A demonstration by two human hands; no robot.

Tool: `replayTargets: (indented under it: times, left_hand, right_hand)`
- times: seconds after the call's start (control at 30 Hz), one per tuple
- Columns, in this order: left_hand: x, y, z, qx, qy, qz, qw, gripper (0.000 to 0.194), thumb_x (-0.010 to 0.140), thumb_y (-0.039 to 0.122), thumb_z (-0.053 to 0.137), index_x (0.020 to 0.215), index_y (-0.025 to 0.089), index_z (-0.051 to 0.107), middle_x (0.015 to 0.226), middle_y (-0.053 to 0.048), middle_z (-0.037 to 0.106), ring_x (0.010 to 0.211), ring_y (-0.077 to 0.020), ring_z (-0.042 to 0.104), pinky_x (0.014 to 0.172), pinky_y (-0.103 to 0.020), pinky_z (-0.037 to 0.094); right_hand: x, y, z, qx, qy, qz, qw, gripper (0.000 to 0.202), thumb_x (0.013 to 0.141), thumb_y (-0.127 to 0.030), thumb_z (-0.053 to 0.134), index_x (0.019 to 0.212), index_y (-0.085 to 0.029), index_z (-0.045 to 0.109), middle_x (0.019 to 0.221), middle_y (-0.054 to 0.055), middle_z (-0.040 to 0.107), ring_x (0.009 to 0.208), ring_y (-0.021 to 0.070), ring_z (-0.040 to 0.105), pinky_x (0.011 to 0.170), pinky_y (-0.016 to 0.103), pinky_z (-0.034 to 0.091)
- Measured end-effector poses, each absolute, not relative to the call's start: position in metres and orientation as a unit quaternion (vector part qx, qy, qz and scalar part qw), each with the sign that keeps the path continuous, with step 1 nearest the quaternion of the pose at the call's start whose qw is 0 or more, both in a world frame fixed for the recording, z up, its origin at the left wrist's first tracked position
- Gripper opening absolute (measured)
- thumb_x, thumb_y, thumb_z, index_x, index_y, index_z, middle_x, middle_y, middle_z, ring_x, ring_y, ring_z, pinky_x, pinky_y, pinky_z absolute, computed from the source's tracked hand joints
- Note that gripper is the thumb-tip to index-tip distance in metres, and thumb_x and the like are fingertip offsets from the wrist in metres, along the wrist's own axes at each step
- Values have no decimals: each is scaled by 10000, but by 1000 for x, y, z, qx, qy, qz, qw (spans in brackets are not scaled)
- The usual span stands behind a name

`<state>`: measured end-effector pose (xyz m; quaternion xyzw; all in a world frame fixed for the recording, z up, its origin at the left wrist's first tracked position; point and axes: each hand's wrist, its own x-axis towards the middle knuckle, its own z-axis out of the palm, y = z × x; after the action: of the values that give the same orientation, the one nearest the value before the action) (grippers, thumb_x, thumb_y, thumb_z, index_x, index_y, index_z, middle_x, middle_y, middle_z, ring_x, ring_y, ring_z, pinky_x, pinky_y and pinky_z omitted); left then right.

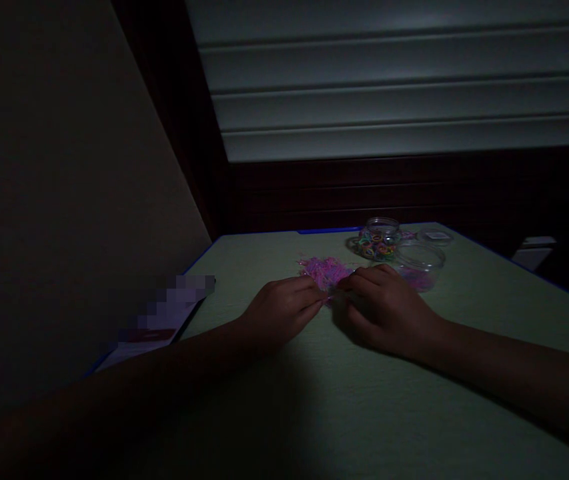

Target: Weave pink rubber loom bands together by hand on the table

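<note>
In the dim head view, a loose pile of tiny pink and purple bands or strands (325,272) lies on the pale green table. My left hand (284,310) is at the pile's near edge, thumb and fingers pinched together; a small pink bit shows at the tips. Across from it, my right hand (389,308) has bent fingers close to the left fingertips, its thumb lower and partly apart. Whatever the right fingers hold is too dark to make out. Just behind the right hand sits an open clear tub (421,257) with pinkish pieces in its bottom.
A clear jar (378,240) of multicoloured elastic bands stands at the back, beside a clear lid (435,237). A printed sheet or booklet (164,327), partly blurred, lies along the left edge of the table (414,413). Wall and slatted shutter (389,87) rise behind.
</note>
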<state>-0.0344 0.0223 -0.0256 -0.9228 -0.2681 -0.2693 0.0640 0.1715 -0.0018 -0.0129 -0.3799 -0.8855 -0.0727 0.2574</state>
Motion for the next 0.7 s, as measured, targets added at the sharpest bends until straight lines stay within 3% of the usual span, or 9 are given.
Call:
replayTargets:
  times: [0.3,0.7]
  left_hand:
    - [-35,23,-25,-926,-263,-258,78,207,868,214,431,896,150,626,841,-42,612,785,-115,557,697,-229,453]
    - [-36,22,-25,-929,-265,-248,75,207,867,203,428,924,160,622,860,-40,614,784,-112,557,688,-228,451]
  right_hand:
    - [171,1,-16,-380,-889,-57,250,249,827,-312,463,979,-155,582,856,69,579,821,180,513,772,323,325]
    - [173,4,-17,-358,-898,-70,244,191,868,-230,438,958,-180,599,865,54,597,810,154,514,748,295,318]
